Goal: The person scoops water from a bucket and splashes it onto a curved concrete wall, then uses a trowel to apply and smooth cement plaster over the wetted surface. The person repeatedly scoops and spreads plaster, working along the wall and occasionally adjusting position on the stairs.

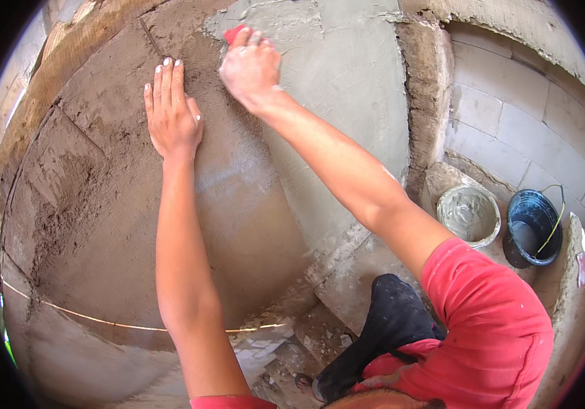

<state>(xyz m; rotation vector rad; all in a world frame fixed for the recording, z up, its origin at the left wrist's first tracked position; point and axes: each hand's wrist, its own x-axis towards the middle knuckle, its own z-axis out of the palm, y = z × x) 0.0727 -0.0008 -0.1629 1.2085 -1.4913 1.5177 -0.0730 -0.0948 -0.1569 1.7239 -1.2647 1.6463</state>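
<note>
My left hand (173, 116) lies flat against a rough brown wall surface (115, 218), fingers stretched upward and thumb out to the side. Higher up and to the right, my right hand (251, 68) is closed around a small red tool (236, 33). Most of that tool is hidden by the fingers, so its exact kind does not show. It is at the left edge of a wet grey plaster coat (347, 102), which covers the wall to the right of the brown part. Pale smears mark my right fingers.
At the right stand a plaster-smeared bucket (470, 215) and a dark bucket (532, 228) with a yellowish-green handle. Pale block masonry (504, 102) lies beyond a rough vertical edge (429, 95). A thin cord (101, 320) crosses low on the left. Debris is on the floor by my foot.
</note>
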